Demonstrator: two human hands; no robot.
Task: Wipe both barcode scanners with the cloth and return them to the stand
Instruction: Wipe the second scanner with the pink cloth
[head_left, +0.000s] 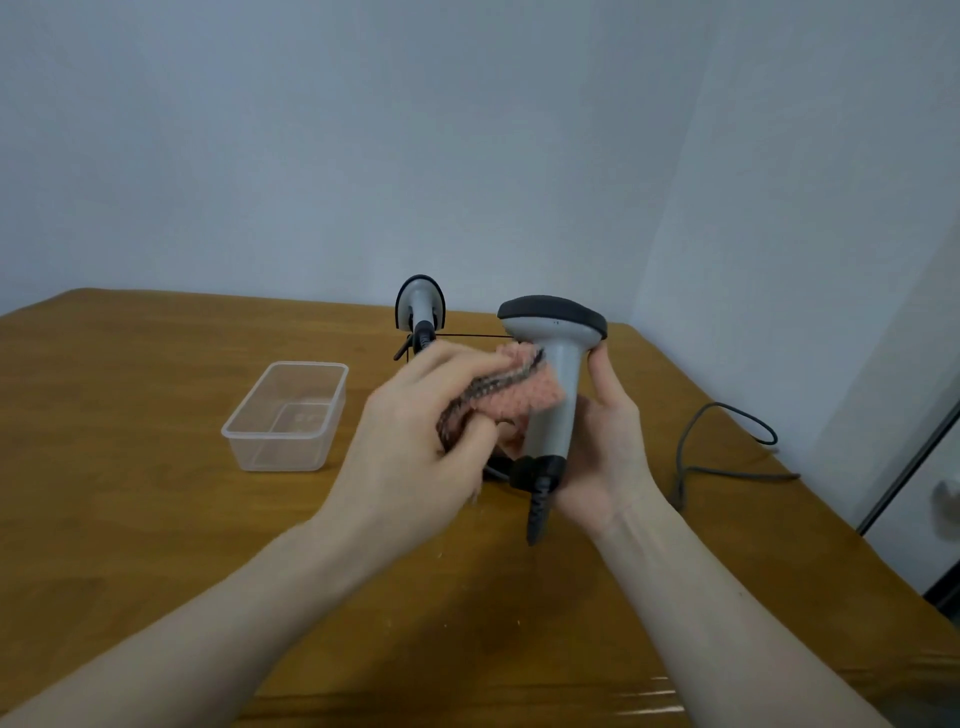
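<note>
My right hand (605, 447) grips a grey barcode scanner (558, 364) by its handle and holds it upright above the table, its dark head on top. My left hand (421, 426) presses a pink and dark striped cloth (511, 387) against the left side of that handle. Behind it, at the back of the table, a second grey scanner (420, 306) rests on a thin black wire stand (467, 336). The stand is mostly hidden by my hands.
An empty clear plastic container (288, 415) sits on the wooden table (156, 493) to the left of my hands. A grey cable (727, 447) loops across the table's right side. The wall stands close behind; the table's right edge is near.
</note>
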